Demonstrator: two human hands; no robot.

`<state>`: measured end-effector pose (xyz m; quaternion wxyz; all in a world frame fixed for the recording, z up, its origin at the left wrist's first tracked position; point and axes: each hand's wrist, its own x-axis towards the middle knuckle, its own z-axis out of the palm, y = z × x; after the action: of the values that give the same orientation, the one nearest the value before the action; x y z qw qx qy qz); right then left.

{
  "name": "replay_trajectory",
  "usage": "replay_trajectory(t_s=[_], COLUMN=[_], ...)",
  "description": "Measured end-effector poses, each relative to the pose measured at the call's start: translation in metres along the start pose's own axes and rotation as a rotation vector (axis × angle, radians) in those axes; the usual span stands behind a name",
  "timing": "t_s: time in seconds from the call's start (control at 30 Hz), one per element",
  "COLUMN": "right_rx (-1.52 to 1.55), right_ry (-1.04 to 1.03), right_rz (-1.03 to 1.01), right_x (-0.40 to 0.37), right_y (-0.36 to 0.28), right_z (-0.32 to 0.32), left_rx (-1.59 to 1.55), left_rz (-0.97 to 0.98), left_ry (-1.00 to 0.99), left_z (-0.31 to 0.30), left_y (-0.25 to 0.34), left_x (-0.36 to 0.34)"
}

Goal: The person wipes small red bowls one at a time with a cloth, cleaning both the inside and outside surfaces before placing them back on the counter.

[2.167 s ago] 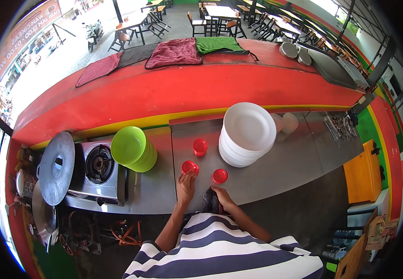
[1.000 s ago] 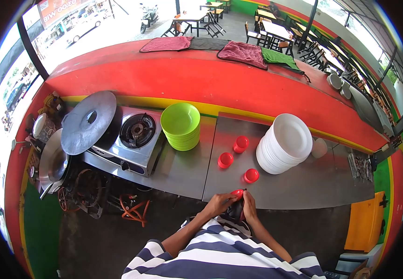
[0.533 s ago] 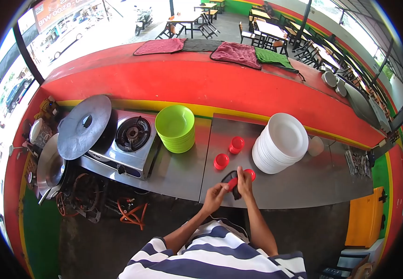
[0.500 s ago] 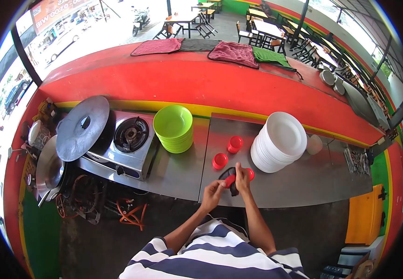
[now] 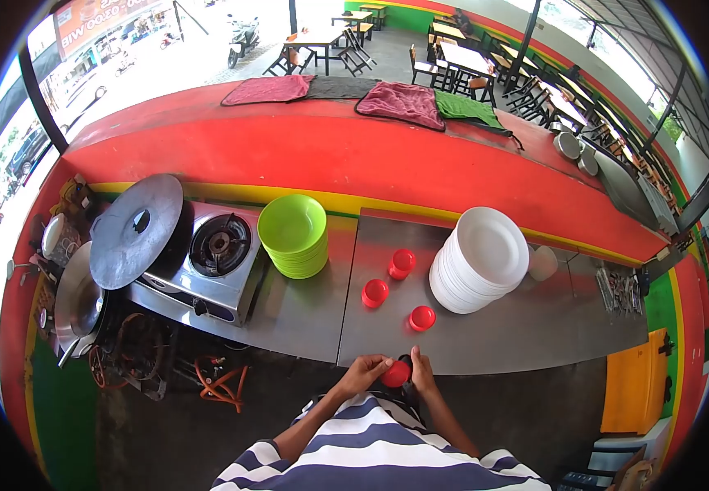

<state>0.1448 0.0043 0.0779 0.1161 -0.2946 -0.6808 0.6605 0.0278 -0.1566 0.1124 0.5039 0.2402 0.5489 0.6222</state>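
Observation:
A red cup point(image 5: 396, 375) is held close to my shirt, just off the counter's front edge. My left hand point(image 5: 361, 375) pinches it from the left. On its other side, my right hand point(image 5: 423, 373) closes on a dark cloth-like piece point(image 5: 407, 391) that lies against the cup, partly hidden by the fingers. Three more red cups stand on the steel counter: a near one point(image 5: 421, 318), one to the left point(image 5: 375, 293) and one farther back point(image 5: 402, 263).
Right of the cups rises a stack of white plates point(image 5: 444, 282); left of them, green bowls point(image 5: 295, 258). A gas stove point(image 5: 222, 286), a large metal lid point(image 5: 135, 233) and a wok point(image 5: 78, 299) occupy the left. Cutlery point(image 5: 618, 290) lies far right. Cloths point(image 5: 399, 104) drape over the red wall.
Both hands have drawn back toward my body with the red cup and dark cloth. The near standing cup, partly covered by my right hand before, is now in full view.

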Motion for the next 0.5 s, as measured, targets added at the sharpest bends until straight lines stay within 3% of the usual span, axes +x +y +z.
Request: replay_trajectory(t_s=[0.1, 0.2, 0.4, 0.5], right_rx=[0.168, 0.312, -0.009, -0.124], right_ry=[0.301, 0.382, 0.209, 0.161], right_rz=[0.048, 0.183, -0.12, -0.121], right_x=[0.0, -0.002, 0.002, -0.001], right_y=[-0.001, -0.049, -0.041, -0.042], right_z=[0.014, 0.017, -0.004, -0.012], left_rx=[-0.17, -0.146, 0.145, 0.298], left_rz=[-0.034, 0.05, 0.008, 0.001], left_ry=[0.035, 0.025, -0.036, -0.076], left_z=[0.009, 0.016, 0.015, 0.018], left_y=[0.014, 0.018, 0.031, 0.042], left_x=[0.003, 0.012, 0.026, 0.026])
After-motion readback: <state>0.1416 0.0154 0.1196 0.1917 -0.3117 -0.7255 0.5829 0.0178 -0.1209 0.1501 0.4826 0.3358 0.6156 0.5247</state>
